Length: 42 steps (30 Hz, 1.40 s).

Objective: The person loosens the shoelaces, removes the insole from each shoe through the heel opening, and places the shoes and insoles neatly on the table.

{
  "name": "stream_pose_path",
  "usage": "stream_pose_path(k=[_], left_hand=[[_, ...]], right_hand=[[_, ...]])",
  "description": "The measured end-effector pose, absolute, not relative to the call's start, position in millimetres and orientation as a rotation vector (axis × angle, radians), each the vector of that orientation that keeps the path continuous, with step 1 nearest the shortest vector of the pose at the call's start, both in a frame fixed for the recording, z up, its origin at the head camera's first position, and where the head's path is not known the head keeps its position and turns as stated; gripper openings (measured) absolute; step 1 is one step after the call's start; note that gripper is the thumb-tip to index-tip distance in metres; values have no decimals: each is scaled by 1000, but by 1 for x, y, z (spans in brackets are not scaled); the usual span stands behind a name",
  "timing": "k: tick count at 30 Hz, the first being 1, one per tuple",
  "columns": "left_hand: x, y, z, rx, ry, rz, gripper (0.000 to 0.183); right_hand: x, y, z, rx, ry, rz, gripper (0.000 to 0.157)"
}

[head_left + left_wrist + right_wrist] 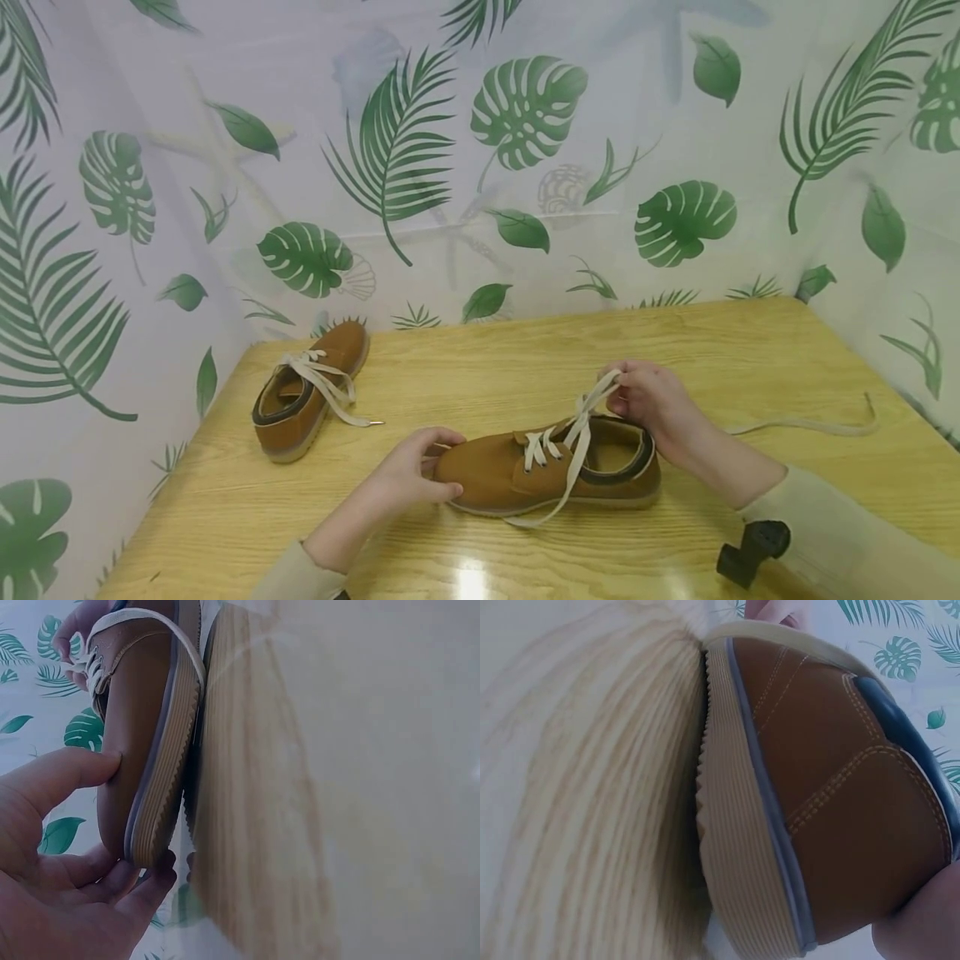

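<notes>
A brown lace-up shoe (487, 471) with a dark padded collar lies sole down on the table, its toe to the left. My left hand (416, 468) grips the toe, thumb on the near side and fingers around the far side. In the left wrist view the thumb presses the brown upper (139, 727) while the fingers curl around the toe end. Above the shoe's opening, my right hand (652, 404) pinches the cream shoelace (582, 425). A loose lace length loops down the shoe's near side to the tabletop. The right wrist view shows the heel (877, 840) up close.
A second brown shoe (300, 425), its cream lace trailing to a metal tip, stands at the table's back left. Another pale lace end (813, 427) lies on the wooden table (570, 350) to the right. A leaf-patterned curtain (450, 208) closes off the back and sides.
</notes>
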<state>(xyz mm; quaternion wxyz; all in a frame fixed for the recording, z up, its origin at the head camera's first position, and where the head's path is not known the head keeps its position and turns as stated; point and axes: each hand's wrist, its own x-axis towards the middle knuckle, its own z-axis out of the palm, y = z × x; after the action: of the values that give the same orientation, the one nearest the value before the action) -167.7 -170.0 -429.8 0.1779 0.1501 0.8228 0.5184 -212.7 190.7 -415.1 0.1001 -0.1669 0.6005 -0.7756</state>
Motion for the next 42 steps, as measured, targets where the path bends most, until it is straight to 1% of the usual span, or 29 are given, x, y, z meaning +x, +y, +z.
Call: stream_pose_path(k=[8, 17, 25, 28, 33, 42], left_hand=[[-168, -168, -430, 427, 2344, 1458, 60], [-163, -165, -430, 434, 2383, 1446, 61], [-161, -165, -431, 477, 2433, 1410, 69], [-160, -165, -431, 491, 2477, 1376, 72], [-159, -163, -430, 502, 2499, 1348, 72], [-162, -161, -430, 480, 2477, 1361, 71]], right_hand=[[-210, 190, -417, -425, 1667, -2433, 48], [-209, 191, -423, -335, 1641, -2507, 43], [-212, 191, -420, -298, 1626, -2485, 45], [-212, 191, -417, -281, 1635, -2456, 43], [-211, 190, -414, -248, 1648, -2442, 39], [-211, 192, -413, -239, 1578, -2469, 37]])
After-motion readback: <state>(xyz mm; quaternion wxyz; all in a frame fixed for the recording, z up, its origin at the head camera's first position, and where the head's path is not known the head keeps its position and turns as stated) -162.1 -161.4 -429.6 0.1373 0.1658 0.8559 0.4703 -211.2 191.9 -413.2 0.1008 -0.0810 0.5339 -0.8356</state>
